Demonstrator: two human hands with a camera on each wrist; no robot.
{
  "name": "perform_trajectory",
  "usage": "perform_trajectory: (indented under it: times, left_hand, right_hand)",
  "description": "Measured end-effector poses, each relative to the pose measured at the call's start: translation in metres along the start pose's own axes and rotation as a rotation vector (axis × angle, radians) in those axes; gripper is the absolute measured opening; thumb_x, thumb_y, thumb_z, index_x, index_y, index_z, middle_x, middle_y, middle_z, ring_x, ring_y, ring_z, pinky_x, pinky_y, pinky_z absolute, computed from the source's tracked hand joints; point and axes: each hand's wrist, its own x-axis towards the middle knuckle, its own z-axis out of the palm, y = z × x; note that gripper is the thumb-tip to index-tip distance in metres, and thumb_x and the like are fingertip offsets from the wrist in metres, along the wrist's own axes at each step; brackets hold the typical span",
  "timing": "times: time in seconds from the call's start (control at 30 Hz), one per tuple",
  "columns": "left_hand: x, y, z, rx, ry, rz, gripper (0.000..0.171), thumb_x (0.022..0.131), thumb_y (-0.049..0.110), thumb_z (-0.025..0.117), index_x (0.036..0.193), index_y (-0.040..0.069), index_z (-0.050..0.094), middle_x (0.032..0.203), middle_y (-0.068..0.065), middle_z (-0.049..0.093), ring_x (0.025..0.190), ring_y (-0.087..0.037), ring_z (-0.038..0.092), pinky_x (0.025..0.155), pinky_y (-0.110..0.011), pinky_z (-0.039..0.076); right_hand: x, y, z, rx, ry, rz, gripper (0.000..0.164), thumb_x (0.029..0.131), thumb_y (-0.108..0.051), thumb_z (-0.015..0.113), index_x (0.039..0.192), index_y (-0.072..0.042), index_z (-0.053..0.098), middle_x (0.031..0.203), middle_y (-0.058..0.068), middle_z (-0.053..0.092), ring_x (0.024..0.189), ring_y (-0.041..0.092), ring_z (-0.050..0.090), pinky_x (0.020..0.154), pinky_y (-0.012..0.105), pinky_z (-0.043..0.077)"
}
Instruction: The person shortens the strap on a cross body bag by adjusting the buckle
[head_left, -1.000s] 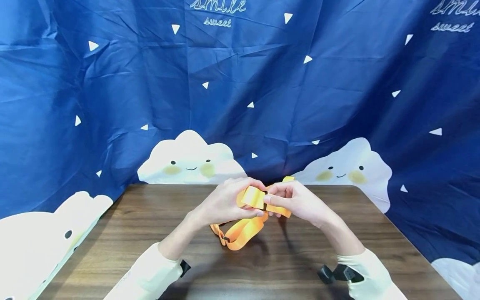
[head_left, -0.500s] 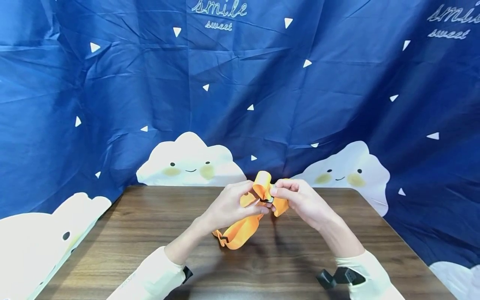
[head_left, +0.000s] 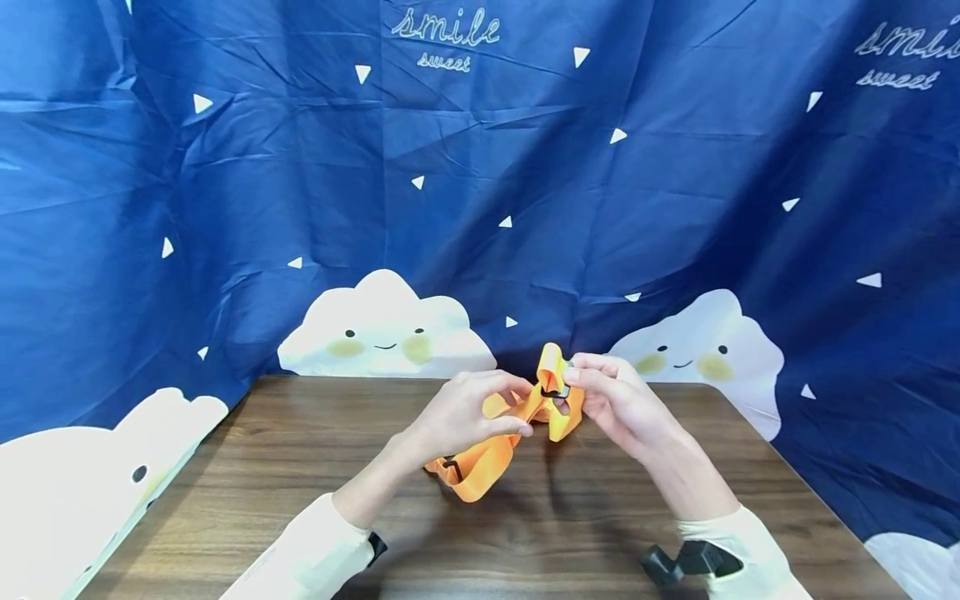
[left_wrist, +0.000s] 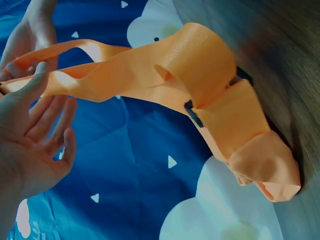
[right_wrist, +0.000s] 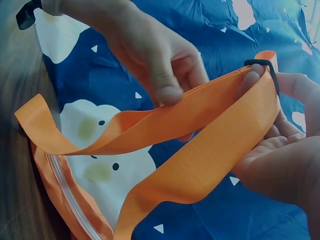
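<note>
An orange webbing strap (head_left: 480,473) runs between both hands above the table. My right hand (head_left: 621,400) pinches it beside a black slide buckle (right_wrist: 261,63), where a short loop of webbing (head_left: 551,363) stands up. To the left, my left hand (head_left: 463,415) holds the strap between thumb and fingers, its thumb lying along the webbing in the right wrist view. A second black slider (left_wrist: 193,113) sits on the lower part of the strap. Below hangs an orange fabric piece with a pale zipper (right_wrist: 75,197), bunched close over the table in the left wrist view.
The brown wood-grain table (head_left: 300,517) spans the view beneath the hands. Behind it hangs a blue curtain (head_left: 465,167) with white triangles and smiling clouds. A dark camera mount (head_left: 686,560) is strapped at the right wrist.
My right hand has moved slightly right with the buckle, and the webbing loop that lay flat between the hands now stands up. The left hand has shifted back along the strap, away from the buckle.
</note>
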Motion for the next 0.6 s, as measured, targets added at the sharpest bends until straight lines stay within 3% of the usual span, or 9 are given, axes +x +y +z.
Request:
perform_trajectory:
  times: [0.6]
  left_hand:
    - [-0.002, -0.019, -0.003, 0.149, -0.069, -0.051, 0.047, 0.078, 0.034, 0.090, 0.116, 0.013, 0.073, 0.101, 0.006, 0.071, 0.087, -0.009, 0.065, 0.078, -0.026, 0.051]
  right_hand:
    - [-0.001, -0.005, -0.007, 0.110, -0.011, -0.111, 0.032, 0.103, -0.001, 0.040, 0.088, -0.005, 0.067, 0.080, 0.006, 0.065, 0.073, 0.018, 0.058, 0.069, 0.026, 0.046]
